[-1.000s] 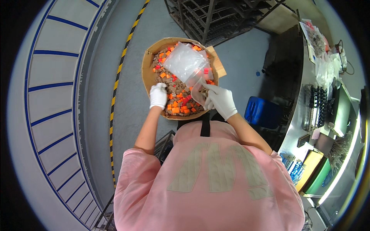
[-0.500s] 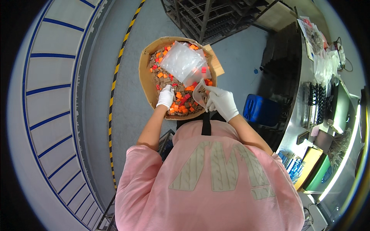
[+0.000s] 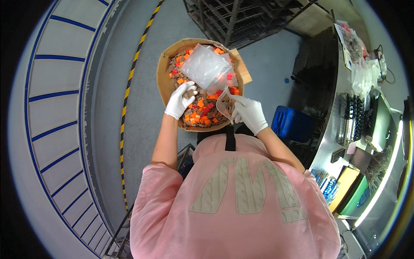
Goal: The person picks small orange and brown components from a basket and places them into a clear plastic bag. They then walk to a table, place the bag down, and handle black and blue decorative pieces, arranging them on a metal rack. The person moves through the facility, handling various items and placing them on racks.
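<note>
A cardboard box (image 3: 162,77) in front of me holds many small brown, orange and red pieces (image 3: 200,116). My left hand (image 3: 181,101), in a white glove, is over the box's left side, its fingers curved and apart just above the brown pieces. In a white glove too, my right hand (image 3: 250,113) pinches the rim of a small clear plastic bag (image 3: 224,105). That bag stands with its mouth gaping toward the left, and brown pieces show in it. Flat clear plastic bags (image 3: 205,67) lie on the pieces at the far side.
Beyond the box stands a dark metal rack (image 3: 233,21). To the right are a blue plastic container (image 3: 293,124) and a metal workbench (image 3: 325,129) with bags and trays on it. Yellow-black tape (image 3: 129,93) marks the floor on the left.
My left hand has lifted out of the pieces and moved slightly left and away from me, its fingers spreading. My right hand and the small bag have hardly moved.
</note>
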Tool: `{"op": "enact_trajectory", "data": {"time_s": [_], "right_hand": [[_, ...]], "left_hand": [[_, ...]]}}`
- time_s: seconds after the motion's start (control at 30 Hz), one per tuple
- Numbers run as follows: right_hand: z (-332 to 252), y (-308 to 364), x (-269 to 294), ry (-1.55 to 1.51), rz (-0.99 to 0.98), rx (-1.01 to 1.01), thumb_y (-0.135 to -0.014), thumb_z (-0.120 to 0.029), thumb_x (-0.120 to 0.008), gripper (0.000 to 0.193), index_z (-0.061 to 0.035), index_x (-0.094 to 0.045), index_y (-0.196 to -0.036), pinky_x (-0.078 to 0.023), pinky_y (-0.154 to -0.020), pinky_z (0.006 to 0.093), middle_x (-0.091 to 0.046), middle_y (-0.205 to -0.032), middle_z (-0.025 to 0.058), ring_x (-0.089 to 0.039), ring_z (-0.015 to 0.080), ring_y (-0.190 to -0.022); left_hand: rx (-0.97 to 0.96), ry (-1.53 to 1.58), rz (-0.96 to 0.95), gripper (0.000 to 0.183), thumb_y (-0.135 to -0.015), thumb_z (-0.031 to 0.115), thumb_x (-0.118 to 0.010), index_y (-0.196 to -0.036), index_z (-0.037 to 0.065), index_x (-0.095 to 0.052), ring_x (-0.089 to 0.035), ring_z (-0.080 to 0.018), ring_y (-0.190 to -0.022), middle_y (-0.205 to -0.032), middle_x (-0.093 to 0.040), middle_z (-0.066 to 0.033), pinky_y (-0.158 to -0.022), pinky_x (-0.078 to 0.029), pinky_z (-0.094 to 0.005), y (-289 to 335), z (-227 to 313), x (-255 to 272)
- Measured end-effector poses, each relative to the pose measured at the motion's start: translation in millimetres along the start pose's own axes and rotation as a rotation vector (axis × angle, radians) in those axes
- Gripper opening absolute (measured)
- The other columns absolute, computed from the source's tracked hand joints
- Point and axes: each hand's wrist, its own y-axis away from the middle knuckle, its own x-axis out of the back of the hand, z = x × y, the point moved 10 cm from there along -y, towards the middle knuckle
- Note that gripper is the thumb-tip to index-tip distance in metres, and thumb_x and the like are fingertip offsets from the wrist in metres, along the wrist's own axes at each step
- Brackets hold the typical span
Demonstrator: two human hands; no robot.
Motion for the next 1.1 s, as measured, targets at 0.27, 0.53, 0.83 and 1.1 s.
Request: {"op": "enact_trajectory", "data": {"time_s": [0.27, 0.53, 0.83, 1.1], "right_hand": [[3, 8, 5, -0.015, 0.02, -0.025, -0.095, -0.006, -0.043, 0.043, -0.01, -0.064, -0.132, -0.054, -0.055, 0.024, -0.07, -0.063, 0.0079, -0.064, 0.0111, -0.052], [-3, 12, 6, 0.024, 0.013, 0.032, -0.097, -0.005, -0.043, 0.041, -0.0098, -0.064, -0.132, -0.053, -0.055, 0.0241, -0.069, -0.063, 0.0065, -0.065, 0.0115, -0.053], [-5, 8, 0, -0.001, -0.008, 0.011, -0.097, -0.007, -0.043, 0.04, -0.0077, -0.064, -0.13, -0.053, -0.054, 0.0245, -0.069, -0.062, 0.0068, -0.065, 0.0124, -0.052], [-19, -7, -17, 0.007, -0.027, 0.074, -0.098, -0.011, -0.047, 0.038, -0.0019, -0.061, -0.131, -0.053, -0.057, 0.0265, -0.07, -0.069, 0.01, -0.066, 0.014, -0.056]], "left_hand": [[-0.307, -1.564, 0.515, 0.045, -0.08, 0.033, -0.08, -0.115, 0.008, -0.067, -0.067, -0.0358, -0.1, -0.107, -0.069, -0.019, -0.086, -0.053, -0.0447, -23, -3, 9], [-0.367, -1.685, 0.457, 0.024, -0.09, 0.025, -0.071, -0.106, 0.01, -0.063, -0.066, -0.0371, -0.086, -0.095, -0.067, -0.0174, -0.076, -0.054, -0.0468, -26, -7, 14], [0.027, -0.01, 0.185, 0.024, -0.099, 0.017, -0.06, -0.117, 0.003, -0.064, -0.07, -0.0216, -0.089, -0.103, -0.071, -0.0126, -0.075, -0.062, -0.0328, 20, -2, 20], [-0.133, -0.52, -0.353, 0.055, -0.105, 0.035, -0.034, -0.144, -0.003, -0.041, -0.037, -0.0459, -0.14, -0.152, -0.038, -0.0269, -0.115, -0.032, -0.0559, 106, 34, -140]]}}
